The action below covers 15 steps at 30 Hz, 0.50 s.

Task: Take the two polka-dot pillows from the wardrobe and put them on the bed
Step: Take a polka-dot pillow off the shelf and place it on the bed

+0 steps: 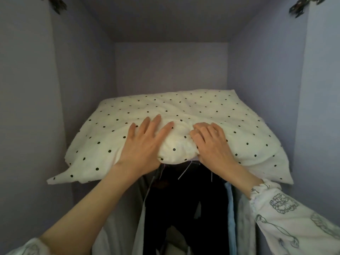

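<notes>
Where the wardrobe opens into its upper compartment, a polka-dot pillow lies flat on the shelf, filling nearly the whole width between the pale lilac side walls. Its cover is cream-white cotton with small black dots scattered at even spacing; the surface is softly creased, and the filling is bunched into a rounded bulge at the front edge between the two hands. Beyond the fingertips the pillow stretches back toward the rear wall, its far corners slightly raised. A thin, flattened flap of the cover droops over the shelf edge outward of the left hand, ending in a limp pointed corner, and a similar soft corner hangs outward of the right hand. Whether a second pillow lies beneath this one cannot be told. The left hand rests palm-down on the front of the pillow, fingers straight and spread, pressing the fabric without curling into it. The right hand has its fingers bent and dug into the fabric, gripping a gathered fold of the cover at the bulge. The left forearm is bare, while the right wrist emerges from a white printed sleeve with a gathered cuff. Below both wrists, under the shelf, hang dark garments, with a light blue garment just beside them on the right-hand side.
</notes>
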### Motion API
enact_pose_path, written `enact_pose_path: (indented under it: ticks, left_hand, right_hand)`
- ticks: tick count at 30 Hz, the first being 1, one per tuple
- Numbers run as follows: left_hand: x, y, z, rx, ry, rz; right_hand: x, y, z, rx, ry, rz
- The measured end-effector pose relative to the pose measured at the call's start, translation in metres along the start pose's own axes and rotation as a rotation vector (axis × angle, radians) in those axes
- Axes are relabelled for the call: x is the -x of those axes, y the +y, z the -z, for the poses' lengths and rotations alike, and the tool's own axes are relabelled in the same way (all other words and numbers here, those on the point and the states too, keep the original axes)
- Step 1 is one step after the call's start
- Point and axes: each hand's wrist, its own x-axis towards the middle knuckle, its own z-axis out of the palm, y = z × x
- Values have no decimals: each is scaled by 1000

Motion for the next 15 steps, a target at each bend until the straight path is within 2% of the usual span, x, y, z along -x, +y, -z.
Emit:
enact_pose_path:
  ticks: [4, 9, 12, 15]
  left_hand:
    - [15, 17, -19, 18, -124, 41]
    - [26, 23, -33, 51, -150, 101]
    - [28, 24, -42, 49, -217, 88]
    - [24, 12, -53, 78, -234, -35]
  right_hand:
    - [25, 0, -4, -64, -165, 57]
    - [39, 14, -9, -296, -406, 40]
    - [44, 18, -16, -352, -401, -12]
    - [27, 28, -36, -248, -375, -229]
